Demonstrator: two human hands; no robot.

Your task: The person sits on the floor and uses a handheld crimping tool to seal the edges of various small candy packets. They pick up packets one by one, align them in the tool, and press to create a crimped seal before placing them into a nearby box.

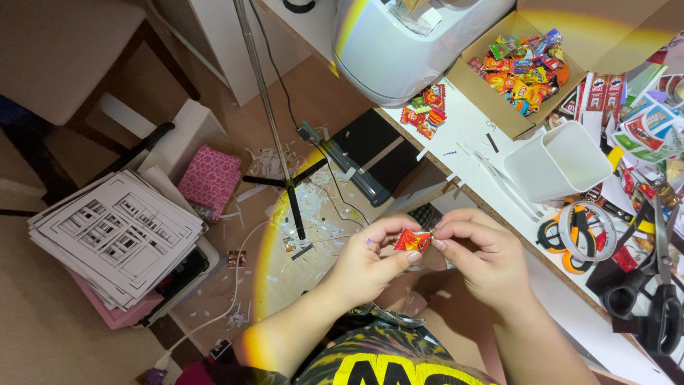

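Home craft corner: cluttered desk [491, 153], scissors [659, 299], tape roll [586, 229], paper scraps on floor [313, 203].

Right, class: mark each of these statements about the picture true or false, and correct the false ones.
1. Both hands, the left hand and the right hand, pinch one small red and orange packet. True.
2. The white square container is full of packets. False: it looks empty.
3. The cardboard box holds many colourful packets. True.
4. The black scissors are in the right hand. False: they lie on the table.
5. The pink patterned box is on the table. False: it is down on the floor.
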